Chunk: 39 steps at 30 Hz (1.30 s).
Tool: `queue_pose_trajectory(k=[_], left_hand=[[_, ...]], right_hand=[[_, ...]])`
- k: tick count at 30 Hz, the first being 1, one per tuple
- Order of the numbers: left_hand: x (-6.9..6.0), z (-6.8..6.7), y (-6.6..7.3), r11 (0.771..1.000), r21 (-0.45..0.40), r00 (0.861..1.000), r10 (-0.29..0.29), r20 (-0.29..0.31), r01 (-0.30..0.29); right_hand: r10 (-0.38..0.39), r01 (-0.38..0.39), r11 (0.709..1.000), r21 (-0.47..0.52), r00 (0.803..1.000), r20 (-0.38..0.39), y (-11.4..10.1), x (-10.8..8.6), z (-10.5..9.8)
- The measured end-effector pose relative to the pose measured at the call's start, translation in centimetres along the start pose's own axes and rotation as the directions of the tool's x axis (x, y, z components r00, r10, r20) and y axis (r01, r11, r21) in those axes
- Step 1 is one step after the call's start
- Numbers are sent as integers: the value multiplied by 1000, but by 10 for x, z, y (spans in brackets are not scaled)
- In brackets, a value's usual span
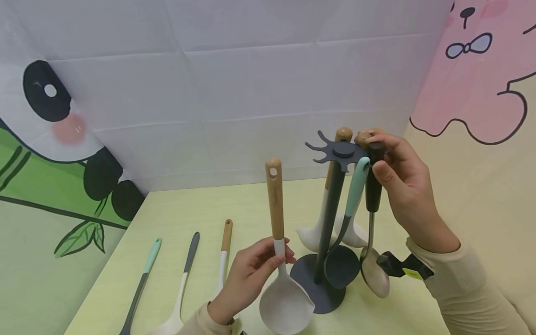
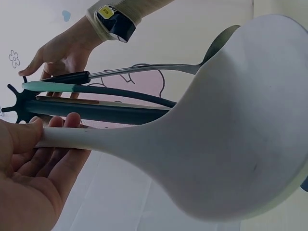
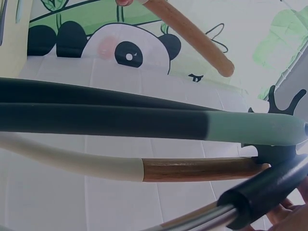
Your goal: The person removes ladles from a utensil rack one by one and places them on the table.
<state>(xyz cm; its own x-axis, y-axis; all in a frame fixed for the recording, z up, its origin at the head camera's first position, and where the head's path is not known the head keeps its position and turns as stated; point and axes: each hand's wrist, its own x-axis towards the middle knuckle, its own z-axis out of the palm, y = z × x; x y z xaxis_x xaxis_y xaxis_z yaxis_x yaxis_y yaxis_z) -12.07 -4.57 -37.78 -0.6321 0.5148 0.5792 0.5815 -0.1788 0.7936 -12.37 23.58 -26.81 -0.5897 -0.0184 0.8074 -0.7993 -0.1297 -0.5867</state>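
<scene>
Ladle (image 1: pixel 286 300) is held bowl-down over the bench (image 1: pixel 180 211) beside the rack (image 1: pixel 332 218); the left hand's grip (image 1: pixel 253 274) pinches its white neck (image 1: pixel 278 244), leaving the handle's holed end (image 1: pixel 274 163) exposed. The right hand's grip (image 1: pixel 408 186) curls round a black-handled spoon (image 1: pixel 373 195) at the rack's top, seemingly to steady it.

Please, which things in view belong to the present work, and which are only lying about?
In the work, it seems:
white ladle, in the left grip
dark stand
mint-handled ladle, hanging there
black-handled spoon, at the right grip

Lying on the table, perhaps for later:
mint-handled utensil
grey-handled utensil
wood-handled utensil
</scene>
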Motion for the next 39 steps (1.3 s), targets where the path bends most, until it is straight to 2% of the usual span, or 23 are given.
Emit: queue_pose_trajectory(k=[5,13,21,28,34,39], left_hand=[[1,-5,-2,1000,-5,1000,-12,3,12],[3,-13,-11,995,-28,995,-100,11,100],[3,-21,-19,982,-41,983,-183,-2,183],[3,-26,-21,946,-90,950,-313,-11,311],[3,-31,-25,920,-121,927,-376,-11,372],[4,-36,-29,896,-132,901,-432,-32,425]], right_hand=[[-8,8,1000,-3,1000,1,0,1,0],[-14,14,1000,8,1000,0,1,1,0],[6,-6,1000,13,1000,-4,1,0,-1],[3,-3,1000,13,1000,-4,0,1,-1],[-13,13,1000,6,1000,-6,1,1,-1],[-16,16,1000,10,1000,-4,2,1,-1]])
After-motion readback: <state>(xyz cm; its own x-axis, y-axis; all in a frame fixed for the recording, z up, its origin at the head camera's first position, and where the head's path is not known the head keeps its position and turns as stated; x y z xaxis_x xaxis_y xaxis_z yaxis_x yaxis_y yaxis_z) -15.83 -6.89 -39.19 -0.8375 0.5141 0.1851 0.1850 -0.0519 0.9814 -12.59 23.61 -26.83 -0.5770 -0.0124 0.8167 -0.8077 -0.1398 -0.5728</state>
